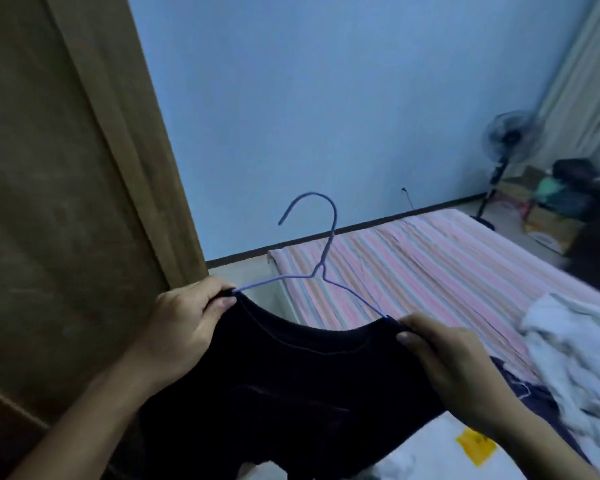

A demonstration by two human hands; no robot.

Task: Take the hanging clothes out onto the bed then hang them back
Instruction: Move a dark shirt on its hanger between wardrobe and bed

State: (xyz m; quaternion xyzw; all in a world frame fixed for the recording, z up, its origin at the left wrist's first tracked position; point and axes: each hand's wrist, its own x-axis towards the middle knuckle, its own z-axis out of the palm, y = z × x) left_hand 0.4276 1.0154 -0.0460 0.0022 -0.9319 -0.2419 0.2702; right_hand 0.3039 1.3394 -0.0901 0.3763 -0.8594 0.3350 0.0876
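At the far left stands a brown wooden wardrobe panel [66, 168], filling that side of the view from top to bottom. Just right of it, the left hand [184, 317] comes up from the lower left, its fingers [222, 303] curled round the left shoulder of a black shirt [291, 382], with the thumb pressed on the front of the cloth at the collar edge. The shirt hangs between both hands, its neckline sagging in a curve, and the rest of it drops down out of the bottom of the view. A pale purple wire hanger [321, 244] sits inside the shirt: its two arms run out of the collar at either end, right where the hands grip, and its hook stands upright above the neckline, tilted a little, in front of the light blue wall [326, 81]. The right hand [447, 358] holds the right shoulder of the shirt, fingers closed on the cloth with the thumb on top. Behind the shirt lies the bed [430, 265] with a pink striped sheet. On its right part rests a heap of white clothes [575, 348], with a dark garment [527, 382] beside it. A yellow label [475, 445] shows on white cloth at the lower right. Well back by the wall stands a pedestal fan [506, 140], a pale curtain [586, 81] to its right
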